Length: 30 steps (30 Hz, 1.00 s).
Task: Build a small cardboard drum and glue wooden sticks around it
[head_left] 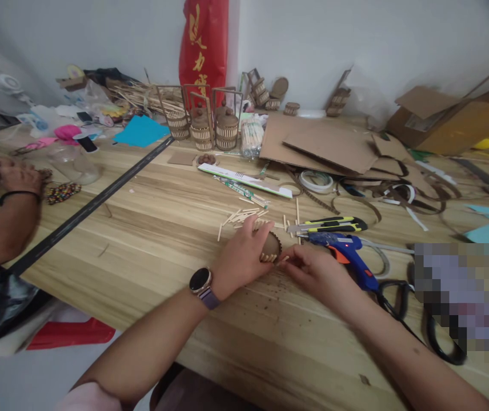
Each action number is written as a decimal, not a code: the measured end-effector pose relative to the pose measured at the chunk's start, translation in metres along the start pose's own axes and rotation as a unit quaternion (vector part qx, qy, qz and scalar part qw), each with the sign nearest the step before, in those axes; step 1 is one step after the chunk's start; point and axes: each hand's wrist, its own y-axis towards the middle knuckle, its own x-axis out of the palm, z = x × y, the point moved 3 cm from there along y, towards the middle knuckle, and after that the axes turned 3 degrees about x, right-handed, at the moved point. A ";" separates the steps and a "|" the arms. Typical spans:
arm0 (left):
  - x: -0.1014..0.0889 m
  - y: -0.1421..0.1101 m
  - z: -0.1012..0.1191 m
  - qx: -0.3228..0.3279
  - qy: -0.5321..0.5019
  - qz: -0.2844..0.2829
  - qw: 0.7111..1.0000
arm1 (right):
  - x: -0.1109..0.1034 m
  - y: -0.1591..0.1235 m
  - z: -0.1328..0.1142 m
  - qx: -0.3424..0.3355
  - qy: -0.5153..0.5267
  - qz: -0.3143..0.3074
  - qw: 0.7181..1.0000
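Note:
My left hand is closed around a small round brown cardboard piece with a ridged rim. Short pale sticks stand along its near edge. At the piece's right side, my right hand pinches a short pale wooden stick between thumb and fingertips. Just beyond my left hand lies a loose pile of cut sticks. A blue hot glue gun rests to the right of my right hand, with a yellow and black utility knife behind it.
Small stick baskets with handles stand at the back. Cardboard sheets, a tape roll and brown strips lie back right. A black cable curls at right. On the left, another person's hands work near beads and a clear jar.

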 end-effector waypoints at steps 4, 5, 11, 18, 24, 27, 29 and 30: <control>-0.001 0.000 0.001 0.009 0.000 0.000 1.000 | 0.006 0.003 0.005 -0.018 -0.014 0.007 1.000; -0.001 0.000 0.001 0.010 -0.001 0.000 1.000 | 0.007 0.004 0.007 -0.024 -0.019 0.011 0.999; 0.000 0.001 0.001 0.012 0.001 0.007 1.000 | 0.011 0.005 0.011 -0.060 -0.015 0.033 0.998; 0.002 0.001 0.001 0.023 0.019 0.015 0.999 | 0.010 0.005 0.005 -0.134 -0.011 0.055 0.989; 0.002 0.001 0.001 0.025 0.034 0.013 0.999 | 0.009 0.006 0.005 -0.157 -0.018 0.074 0.985; 0.001 0.001 0.001 0.024 0.037 0.011 0.999 | 0.009 0.006 0.005 -0.159 -0.016 0.076 0.984; 0.001 0.001 0.001 0.023 0.039 0.010 0.999 | 0.009 0.006 0.005 -0.161 -0.011 0.081 0.984; 0.001 0.001 0.000 0.023 0.039 0.010 0.999 | 0.009 0.006 0.006 -0.160 -0.010 0.083 0.984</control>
